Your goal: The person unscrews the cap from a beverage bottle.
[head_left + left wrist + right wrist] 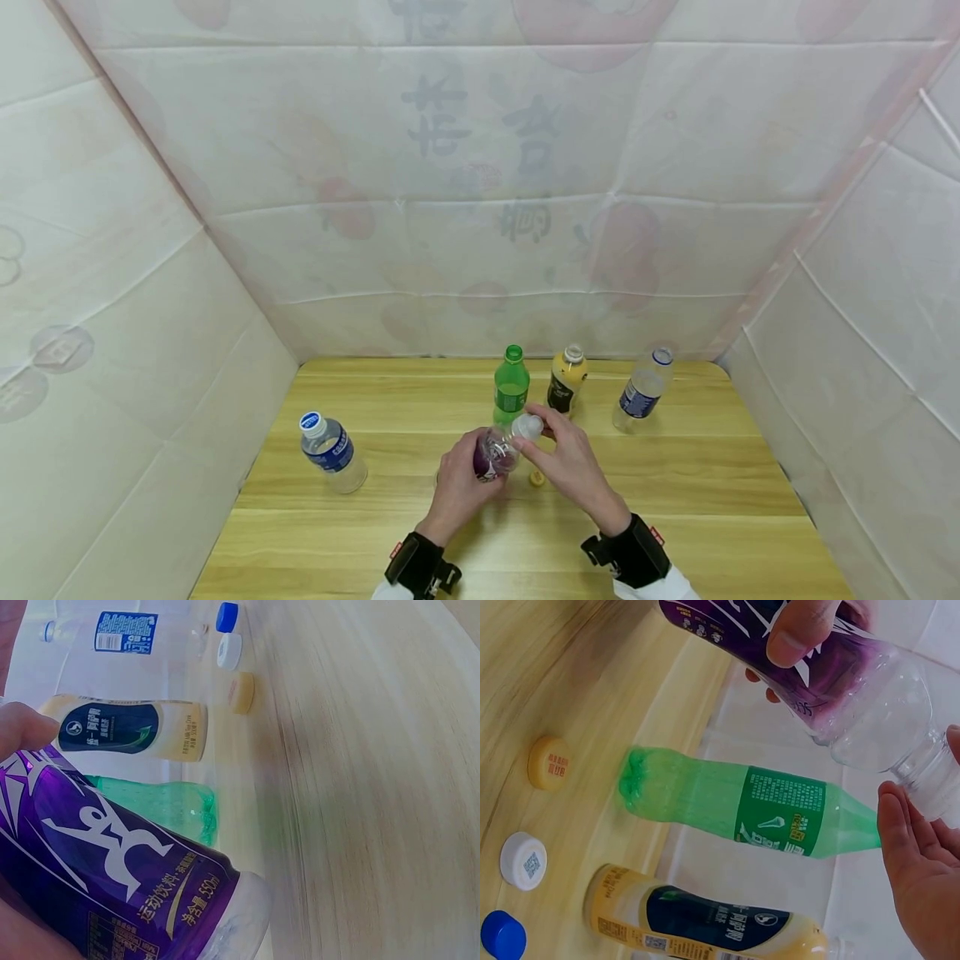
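Observation:
A clear sports-drink bottle with a purple label (495,457) leans to the right above the table. My left hand (459,485) grips it round the label, thumb in front in the right wrist view. At its top end is a translucent whitish cap (528,427), which my right hand (573,467) pinches between thumb and fingers. Whether the cap is loose on the neck, I cannot tell. Behind the hands stands an uncapped green bottle (727,799). Beside that is a yellow milk-tea bottle (567,382), also uncapped.
Loose yellow (549,762), white (523,860) and blue (503,934) caps lie on the wooden table (720,517). An uncapped blue-labelled bottle (641,396) stands at the right. Another blue-labelled bottle (333,454), capped, stands at the left. Cloth walls enclose the back and sides.

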Action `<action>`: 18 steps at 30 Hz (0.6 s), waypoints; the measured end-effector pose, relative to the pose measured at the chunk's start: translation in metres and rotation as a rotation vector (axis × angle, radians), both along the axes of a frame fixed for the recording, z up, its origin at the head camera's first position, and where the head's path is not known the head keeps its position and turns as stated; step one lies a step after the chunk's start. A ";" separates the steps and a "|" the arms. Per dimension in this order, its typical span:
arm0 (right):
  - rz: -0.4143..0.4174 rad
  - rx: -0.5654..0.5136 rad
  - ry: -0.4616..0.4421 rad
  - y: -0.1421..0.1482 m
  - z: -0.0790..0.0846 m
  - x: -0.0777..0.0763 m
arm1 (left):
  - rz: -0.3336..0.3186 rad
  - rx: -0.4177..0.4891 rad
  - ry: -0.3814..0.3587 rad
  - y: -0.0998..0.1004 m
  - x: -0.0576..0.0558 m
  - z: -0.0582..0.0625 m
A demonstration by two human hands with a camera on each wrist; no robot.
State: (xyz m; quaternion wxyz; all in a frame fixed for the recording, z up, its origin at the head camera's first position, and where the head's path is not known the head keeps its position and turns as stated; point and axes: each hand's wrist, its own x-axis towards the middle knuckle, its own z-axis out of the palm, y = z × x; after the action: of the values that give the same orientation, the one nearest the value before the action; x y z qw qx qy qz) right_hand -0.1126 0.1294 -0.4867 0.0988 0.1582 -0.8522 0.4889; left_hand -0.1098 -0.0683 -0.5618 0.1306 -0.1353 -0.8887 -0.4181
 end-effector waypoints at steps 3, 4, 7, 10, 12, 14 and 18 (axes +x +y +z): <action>0.023 -0.011 -0.002 0.000 0.001 0.001 | 0.001 -0.001 -0.005 0.000 0.000 0.000; 0.029 -0.012 -0.001 0.000 0.001 0.001 | 0.000 0.000 -0.006 0.000 -0.001 0.000; 0.050 -0.024 0.000 0.001 0.002 0.001 | -0.002 0.004 -0.005 0.000 0.000 0.000; 0.065 -0.029 0.000 0.001 0.001 0.001 | -0.005 0.008 -0.008 0.000 0.000 0.000; 0.074 -0.036 -0.013 0.001 0.002 0.001 | -0.005 0.011 -0.012 0.000 0.000 0.000; 0.063 -0.039 -0.047 0.001 0.002 0.001 | -0.003 0.012 -0.017 0.000 0.000 0.000; -0.023 -0.037 -0.129 -0.001 0.005 0.001 | 0.001 0.008 -0.017 0.000 -0.001 -0.001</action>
State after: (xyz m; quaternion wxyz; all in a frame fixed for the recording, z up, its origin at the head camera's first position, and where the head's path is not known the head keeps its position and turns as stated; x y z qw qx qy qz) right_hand -0.1115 0.1288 -0.4818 0.0522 0.1146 -0.8494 0.5124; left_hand -0.1103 -0.0680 -0.5629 0.1237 -0.1306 -0.8882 -0.4228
